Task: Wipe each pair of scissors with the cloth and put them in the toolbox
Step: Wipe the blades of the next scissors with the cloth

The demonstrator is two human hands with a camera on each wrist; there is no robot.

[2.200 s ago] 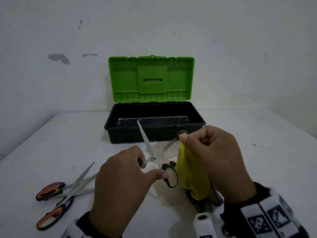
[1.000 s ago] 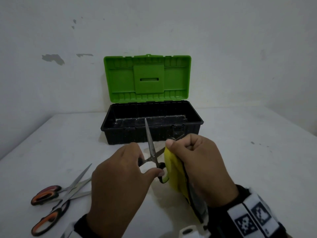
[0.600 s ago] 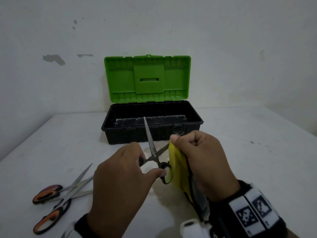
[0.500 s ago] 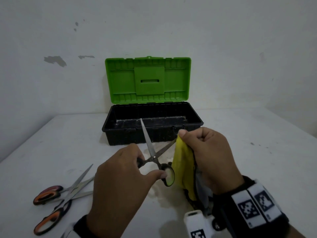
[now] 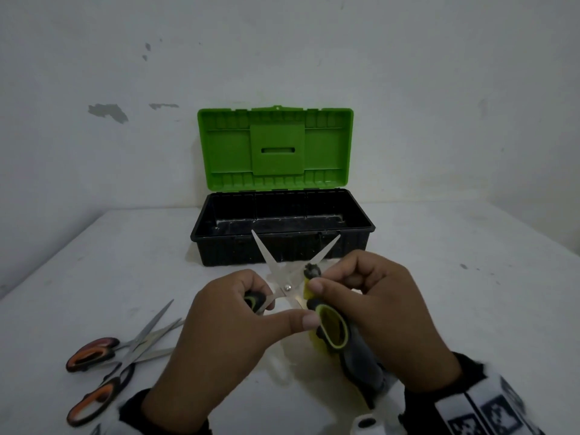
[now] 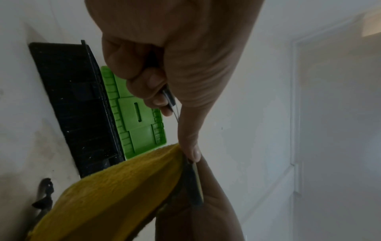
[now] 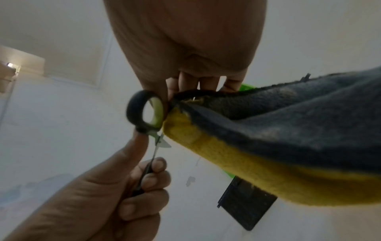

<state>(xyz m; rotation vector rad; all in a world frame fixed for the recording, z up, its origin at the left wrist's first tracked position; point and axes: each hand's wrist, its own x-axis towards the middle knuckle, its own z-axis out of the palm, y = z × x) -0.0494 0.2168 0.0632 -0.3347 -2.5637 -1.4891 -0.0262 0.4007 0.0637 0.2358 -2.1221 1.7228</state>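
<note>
**Open scissors held for wiping**

Left hand (image 5: 232,334) grips one handle of the scissors (image 5: 287,287), blades spread, above the desk (image 5: 455,309) before the open toolbox (image 5: 282,233). Right hand (image 5: 386,312) pinches the cloth (image 5: 309,288) against one blade. Two more pairs (image 5: 125,350) lie left.

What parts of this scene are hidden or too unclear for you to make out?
- Head view: the left hand covers one handle of the green-handled scissors.
- Head view: the right hand hides most of the cloth.
- Head view: the toolbox front wall blocks part of its floor.
- Head view: the orange-handled scissors overlap, so their count is uncertain.
- Right wrist view: the cloth covers most of the toolbox.
</note>
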